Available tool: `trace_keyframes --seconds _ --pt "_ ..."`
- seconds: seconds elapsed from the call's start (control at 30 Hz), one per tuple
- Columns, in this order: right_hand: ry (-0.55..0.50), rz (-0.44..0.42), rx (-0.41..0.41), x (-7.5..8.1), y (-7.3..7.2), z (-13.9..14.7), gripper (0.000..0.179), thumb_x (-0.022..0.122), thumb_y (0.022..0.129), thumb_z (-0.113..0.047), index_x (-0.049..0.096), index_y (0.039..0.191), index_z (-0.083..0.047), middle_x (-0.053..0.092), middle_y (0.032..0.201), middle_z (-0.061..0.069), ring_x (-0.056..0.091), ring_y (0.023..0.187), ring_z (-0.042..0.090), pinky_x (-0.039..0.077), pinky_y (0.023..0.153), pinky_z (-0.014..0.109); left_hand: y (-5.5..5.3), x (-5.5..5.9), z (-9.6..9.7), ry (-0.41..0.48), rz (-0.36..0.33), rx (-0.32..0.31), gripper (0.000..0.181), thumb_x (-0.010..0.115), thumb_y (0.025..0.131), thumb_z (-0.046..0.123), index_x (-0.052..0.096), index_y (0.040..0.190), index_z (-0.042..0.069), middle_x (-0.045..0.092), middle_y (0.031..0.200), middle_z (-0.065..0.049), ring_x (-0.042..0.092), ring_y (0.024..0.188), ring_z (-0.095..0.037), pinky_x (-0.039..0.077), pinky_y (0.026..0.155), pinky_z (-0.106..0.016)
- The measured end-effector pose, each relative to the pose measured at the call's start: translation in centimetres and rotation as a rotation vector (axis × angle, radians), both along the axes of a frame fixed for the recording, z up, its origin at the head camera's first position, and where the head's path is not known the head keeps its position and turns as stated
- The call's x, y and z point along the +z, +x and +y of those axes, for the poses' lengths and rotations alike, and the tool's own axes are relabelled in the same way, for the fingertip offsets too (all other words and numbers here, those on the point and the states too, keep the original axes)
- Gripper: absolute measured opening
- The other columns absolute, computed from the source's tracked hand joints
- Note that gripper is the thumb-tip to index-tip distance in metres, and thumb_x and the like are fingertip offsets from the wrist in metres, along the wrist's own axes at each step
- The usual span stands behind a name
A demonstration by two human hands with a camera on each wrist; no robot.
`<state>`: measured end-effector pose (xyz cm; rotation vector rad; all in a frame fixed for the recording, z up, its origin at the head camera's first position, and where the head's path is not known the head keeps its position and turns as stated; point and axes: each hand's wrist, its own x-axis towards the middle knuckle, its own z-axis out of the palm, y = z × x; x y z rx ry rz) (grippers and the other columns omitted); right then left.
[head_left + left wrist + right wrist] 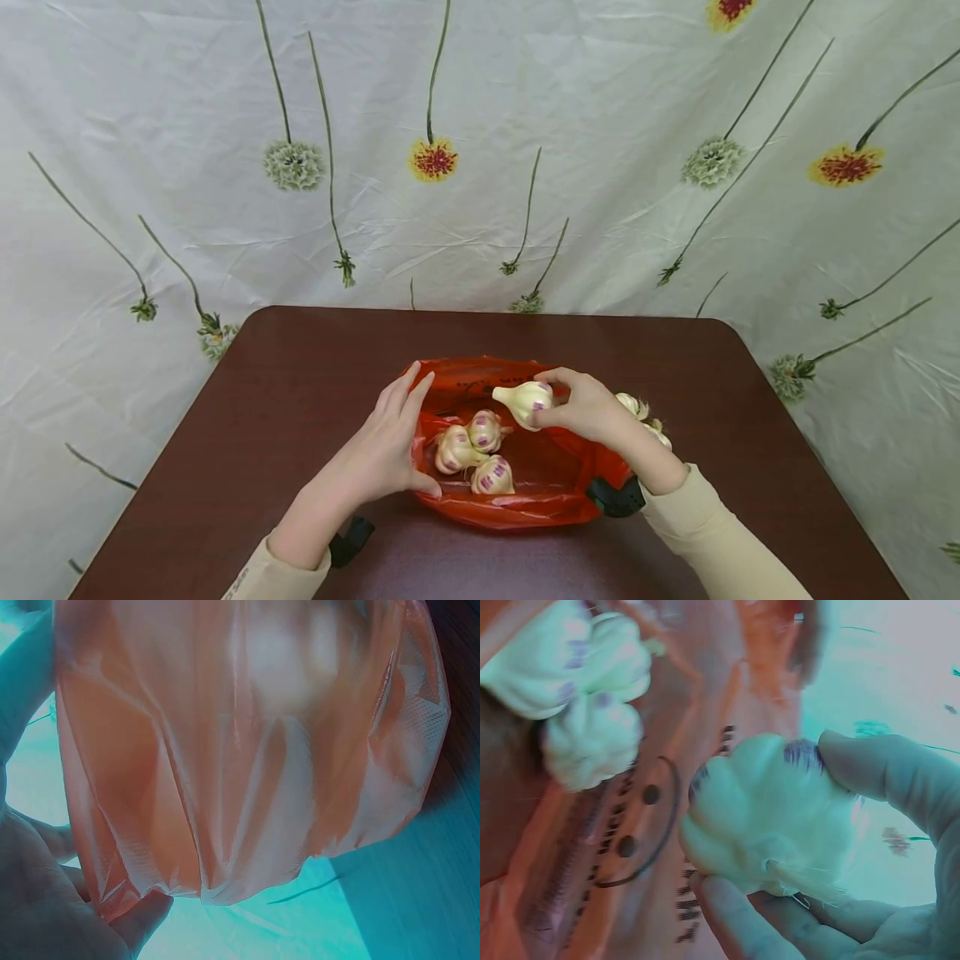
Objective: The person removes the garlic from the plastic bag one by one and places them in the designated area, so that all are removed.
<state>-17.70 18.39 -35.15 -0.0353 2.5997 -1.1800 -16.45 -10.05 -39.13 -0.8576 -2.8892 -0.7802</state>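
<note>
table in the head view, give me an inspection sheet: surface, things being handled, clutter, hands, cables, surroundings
Surface: dark reddish-brown table, rounded far corners
Things handled: red plastic bag, mouth open, three garlic bulbs visible inside; held bulb above the opening; more bulbs beside the bag, partly hidden by the right forearm, count uncertain
Clutter: nothing seen
Left hand: spread at the bag's left side, touching it
Right hand: grips the held bulb between thumb and fingers
Cables: nothing seen; dark device at the right wrist, another at the left
Surroundings: pale cloth with flower print behind the table
</note>
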Motion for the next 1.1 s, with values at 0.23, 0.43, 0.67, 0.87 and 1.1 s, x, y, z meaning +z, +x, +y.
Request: trace_keyframes --seconds 0.23,0.43,0.67,0.87,1.1 --pt "-0.087 0.047 -0.001 2.2 1.0 1.2 0.062 0.080 0.081 -0.027 0.056 0.136 -0.008 0.062 0.125 0.015 0.062 0.111 0.029 0.056 0.086 0.038 -0.1 0.0 0.0 -0.002 0.012 0.000 0.137 0.099 0.049 0.035 0.019 0.153 -0.002 0.010 0.162 -0.024 0.021 0.144 -0.046 0.039 0.108 -0.058" --pt "-0.126 0.077 -0.074 3.7 1.7 3.3 0.066 0.077 0.084 -0.031 0.051 0.142 -0.012 0.059 0.132 0.016 0.059 0.119 0.033 0.055 0.090 0.039 -0.1 0.0 -0.1 0.004 0.004 0.001 0.137 0.099 0.049 0.033 0.018 0.153 -0.002 0.011 0.162 -0.024 0.020 0.144 -0.045 0.038 0.109 -0.059" --pt "-0.176 0.127 -0.145 4.8 2.9 5.9 0.068 0.073 0.089 -0.031 0.043 0.148 -0.012 0.057 0.137 0.019 0.058 0.122 0.030 0.053 0.089 0.033 0.0 0.0 -0.1 0.002 -0.002 0.005 0.136 0.099 0.050 0.033 0.018 0.154 -0.002 0.010 0.162 -0.023 0.020 0.144 -0.045 0.038 0.108 -0.059" --pt "-0.154 0.146 -0.242 4.4 3.7 8.5 0.071 0.072 0.090 -0.036 0.040 0.150 -0.014 0.054 0.136 0.009 0.058 0.100 0.001 0.050 0.082 0.018 0.1 0.0 -0.1 0.006 -0.001 0.006 0.136 0.099 0.050 0.032 0.018 0.154 -0.002 0.010 0.162 -0.023 0.020 0.144 -0.045 0.037 0.109 -0.060" --pt "-0.117 0.091 -0.348 2.4 4.8 11.5 0.077 0.070 0.090 -0.042 0.036 0.152 -0.013 0.054 0.131 -0.003 0.055 0.093 -0.010 0.044 0.089 0.026 0.1 0.0 -0.1 0.011 0.003 0.006 0.136 0.099 0.050 0.032 0.019 0.153 -0.002 0.011 0.162 -0.023 0.020 0.144 -0.045 0.037 0.109 -0.060"
